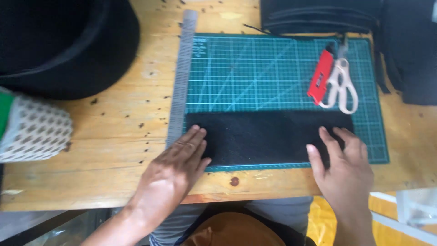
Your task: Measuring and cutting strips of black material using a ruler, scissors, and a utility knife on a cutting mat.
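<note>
A black rectangular piece of felt-like fabric (pixel 266 136) lies flat along the near edge of a green cutting mat (pixel 255 68). My left hand (pixel 177 166) rests palm down with its fingertips on the fabric's left end. At the fabric's right end my right hand (pixel 341 164) lies flat, fingers spread on it. Neither hand grips anything. A long metal ruler (pixel 182 75) lies along the mat's left edge, just beyond my left fingertips.
White-handled scissors (pixel 342 86) and a red utility knife (pixel 320 76) lie on the mat's far right. Black fabric piles (pixel 318 16) sit at the back, a big black roll (pixel 63 45) at far left, and a white patterned roll (pixel 34 132) on the wooden table (pixel 114 118).
</note>
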